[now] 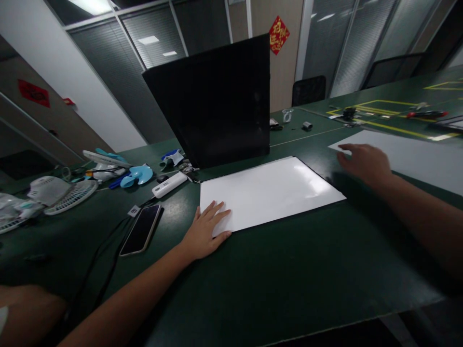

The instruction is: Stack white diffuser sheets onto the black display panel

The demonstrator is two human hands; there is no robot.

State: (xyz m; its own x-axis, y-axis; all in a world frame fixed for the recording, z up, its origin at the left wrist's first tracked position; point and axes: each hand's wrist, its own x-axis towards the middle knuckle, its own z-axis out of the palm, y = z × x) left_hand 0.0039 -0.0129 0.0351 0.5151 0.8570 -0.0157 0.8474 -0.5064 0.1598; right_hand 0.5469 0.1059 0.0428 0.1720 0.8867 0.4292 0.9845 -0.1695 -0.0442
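Observation:
My left hand (205,230) lies with fingers spread on the near left corner of a glossy white panel (275,193), which rests flat on the table and has a thin dark edge. Behind that panel a large black panel (220,101) stands upright, leaning slightly. My right hand (365,164), a little blurred, is at the left end of a white sheet (427,159) on the right. Its index finger and thumb are apart with nothing visible between them. Whether it touches the sheet, I cannot tell.
Left of my left hand lie a phone (142,230), a white stick-shaped device (170,185) and black cords. White fan parts (72,197) and blue fan blades (137,176) sit farther left. Toward the far right are a red-handled tool (427,114) and yellow tape lines on the green table (289,279).

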